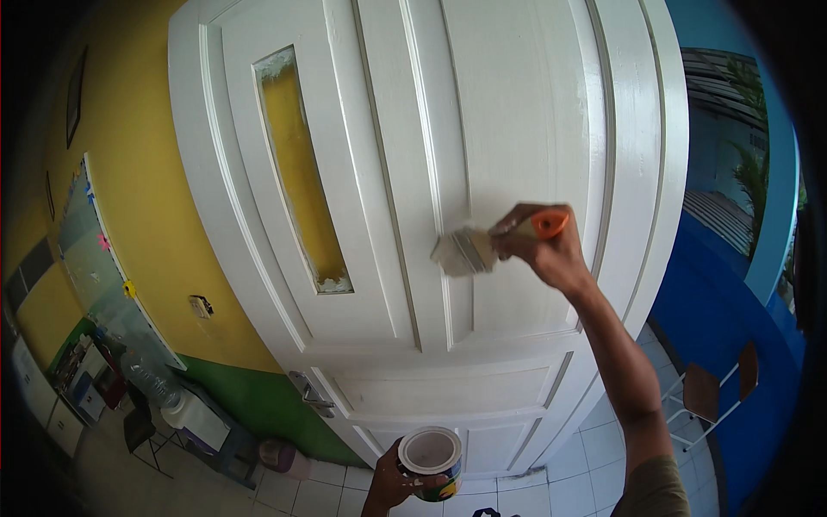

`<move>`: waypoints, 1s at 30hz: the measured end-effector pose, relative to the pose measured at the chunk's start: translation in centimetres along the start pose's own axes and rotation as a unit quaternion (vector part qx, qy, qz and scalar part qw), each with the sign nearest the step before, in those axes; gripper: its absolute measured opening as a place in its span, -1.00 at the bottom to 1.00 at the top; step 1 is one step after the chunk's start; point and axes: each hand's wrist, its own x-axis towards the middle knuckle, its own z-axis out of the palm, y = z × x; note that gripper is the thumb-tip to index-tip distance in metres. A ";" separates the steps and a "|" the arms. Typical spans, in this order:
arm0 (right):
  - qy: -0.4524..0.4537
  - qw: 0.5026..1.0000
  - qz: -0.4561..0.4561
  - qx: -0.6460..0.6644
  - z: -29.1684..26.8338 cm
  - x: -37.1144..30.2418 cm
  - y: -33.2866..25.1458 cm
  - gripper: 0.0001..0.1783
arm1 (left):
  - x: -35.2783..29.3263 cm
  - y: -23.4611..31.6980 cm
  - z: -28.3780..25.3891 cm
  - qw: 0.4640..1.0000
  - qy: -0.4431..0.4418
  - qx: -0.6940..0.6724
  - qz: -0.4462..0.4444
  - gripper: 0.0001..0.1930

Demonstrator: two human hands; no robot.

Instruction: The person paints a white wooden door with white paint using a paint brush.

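Observation:
My right hand (pixel 543 250) is closed round a wide paintbrush (pixel 466 252) with an orange handle end. Its bristles, slightly blurred, are at the moulding between two panels of a white door (pixel 517 129); I cannot tell whether they press on it. Low in the view, my left hand (pixel 394 479) grips the side of an open paint can (pixel 431 451) with a white rim and a colourful label. Pale paint shows inside the can. The door has a narrow glass pane (pixel 303 172) with white smears at its ends.
A metal door handle (pixel 312 395) sticks out at the door's lower left. Behind stands a yellow and green wall with a switch (pixel 201 306). A water dispenser (pixel 185 409) is at lower left, a chair (pixel 708 392) at right. White tiles (pixel 594 448) cover the floor.

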 end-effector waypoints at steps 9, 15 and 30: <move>0.222 0.957 -0.185 -0.001 2.4 -0.2 2.2 -0.93 | -0.6 -1.3 2.0 0.999 0.025 0.020 -0.011 -0.10; 0.038 0.999 -0.020 -0.008 6.7 -18.4 9.0 -0.85 | -0.8 0.6 1.3 0.998 0.053 0.024 -0.004 -0.11; 0.232 0.857 -0.426 -0.173 0.7 7.1 -4.7 -0.85 | -0.4 -1.2 1.8 0.999 0.031 -0.007 0.020 -0.13</move>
